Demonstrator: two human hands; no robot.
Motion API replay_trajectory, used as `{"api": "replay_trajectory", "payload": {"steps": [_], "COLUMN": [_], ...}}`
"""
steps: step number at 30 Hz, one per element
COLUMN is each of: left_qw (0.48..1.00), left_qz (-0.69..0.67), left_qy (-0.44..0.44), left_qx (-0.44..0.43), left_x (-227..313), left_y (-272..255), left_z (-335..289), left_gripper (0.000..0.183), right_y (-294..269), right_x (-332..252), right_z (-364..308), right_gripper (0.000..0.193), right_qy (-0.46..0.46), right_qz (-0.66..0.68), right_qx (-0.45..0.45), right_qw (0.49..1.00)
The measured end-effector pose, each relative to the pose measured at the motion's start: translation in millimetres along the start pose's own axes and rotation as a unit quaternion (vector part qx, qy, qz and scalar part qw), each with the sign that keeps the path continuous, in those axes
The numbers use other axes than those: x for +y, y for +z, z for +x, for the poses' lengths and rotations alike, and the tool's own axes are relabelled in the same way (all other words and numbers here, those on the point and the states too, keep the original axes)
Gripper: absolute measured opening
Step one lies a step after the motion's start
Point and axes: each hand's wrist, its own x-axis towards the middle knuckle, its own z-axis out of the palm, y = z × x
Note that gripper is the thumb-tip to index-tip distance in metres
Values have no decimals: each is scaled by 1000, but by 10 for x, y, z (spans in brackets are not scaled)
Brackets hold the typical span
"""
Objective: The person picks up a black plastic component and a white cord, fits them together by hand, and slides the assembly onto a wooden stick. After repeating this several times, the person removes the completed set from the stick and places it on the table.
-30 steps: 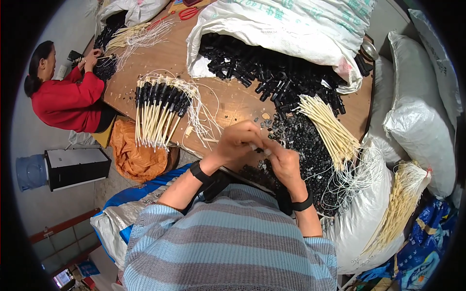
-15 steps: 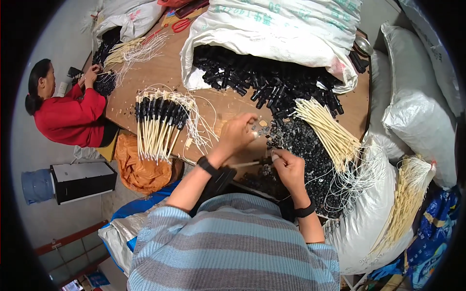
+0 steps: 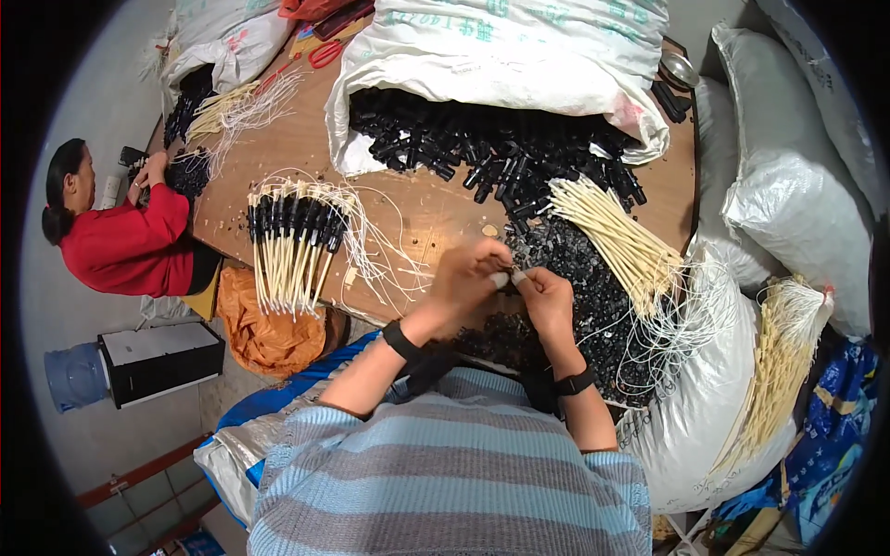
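Over the near edge of the table, my left hand (image 3: 471, 278) and my right hand (image 3: 549, 301) meet at their fingertips. The left is slightly blurred, its fingers curled in and its thumb close to the right thumb. My right thumb and forefinger are pinched together. A small dark bit shows between the two hands, too small to name. Below and beyond them spreads a heap of small black plastic parts (image 3: 593, 278). A bundle of pale sticks (image 3: 616, 241) with white strings lies across that heap. On the left stands a row of pale sticks with black sleeves (image 3: 295, 236), strings trailing.
A white woven sack (image 3: 501, 56) spills black tubular pieces (image 3: 510, 167) on the table (image 3: 408, 204). Full sacks (image 3: 797, 157) line the right side, with another stick bundle (image 3: 769, 380). An orange bag (image 3: 269, 324) stands at left. A person in red (image 3: 130, 232) works at the far left.
My left hand has come down and right from beside the heap to meet my right hand, which rose slightly. The pale stick at my right fingers no longer shows clearly. The view has shifted slightly.
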Motion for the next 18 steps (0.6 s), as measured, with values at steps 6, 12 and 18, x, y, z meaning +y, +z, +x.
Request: {"api": "replay_trajectory", "payload": {"steps": [6, 12, 18], "left_qw": [979, 994, 969], "left_qz": [160, 107, 247], "left_qy": [122, 33, 22], "left_qx": [0, -10, 21], "left_x": [111, 34, -4], "left_y": [-24, -22, -106], "left_z": [-34, -45, -64], "left_gripper": [29, 24, 30], "right_y": [29, 80, 16], "right_x": [-230, -158, -268], "right_z": [-109, -129, -203], "right_gripper": [10, 10, 10], "right_qy": [18, -45, -49], "right_qz": [275, 164, 171], "right_qx": [-87, -43, -58], "right_qw": [957, 985, 982]}}
